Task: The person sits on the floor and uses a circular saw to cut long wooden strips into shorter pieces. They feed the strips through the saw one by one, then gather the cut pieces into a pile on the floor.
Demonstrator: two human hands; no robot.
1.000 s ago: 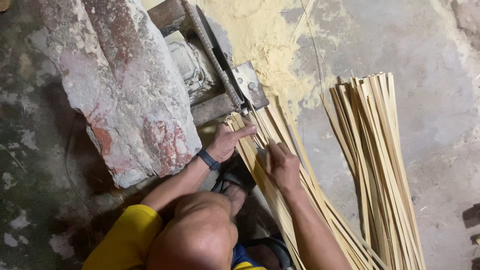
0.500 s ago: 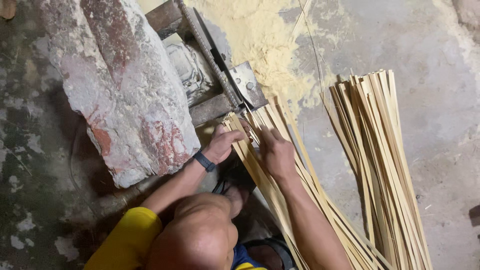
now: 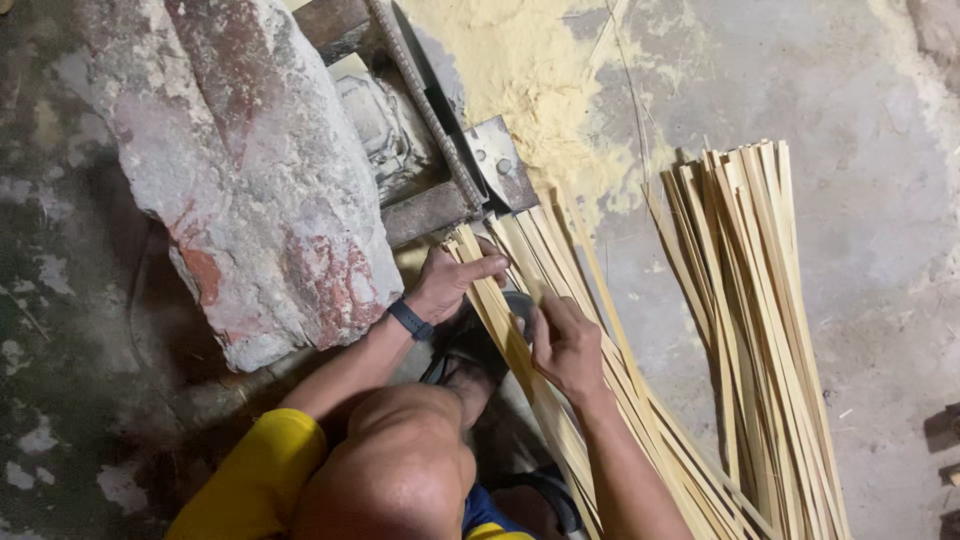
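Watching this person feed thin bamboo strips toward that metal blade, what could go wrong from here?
The left hand presses the strips close beside the blade, so a slip could bring fingers against metal. The right hand slides along thin strip edges, which might splinter or cut bare skin. The strips fan out loosely under both hands; one could buckle or skew off line. Sawdust on the floor may make footing slippery.

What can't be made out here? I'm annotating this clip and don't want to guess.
- Head view: the left hand palm and its grip on the bamboo strips are hidden by its own back.
- The right hand fingertips are hidden the same way.
- The blade fixture is too small to see the cutting edge.
- The side bundle is cut off by the bottom edge.
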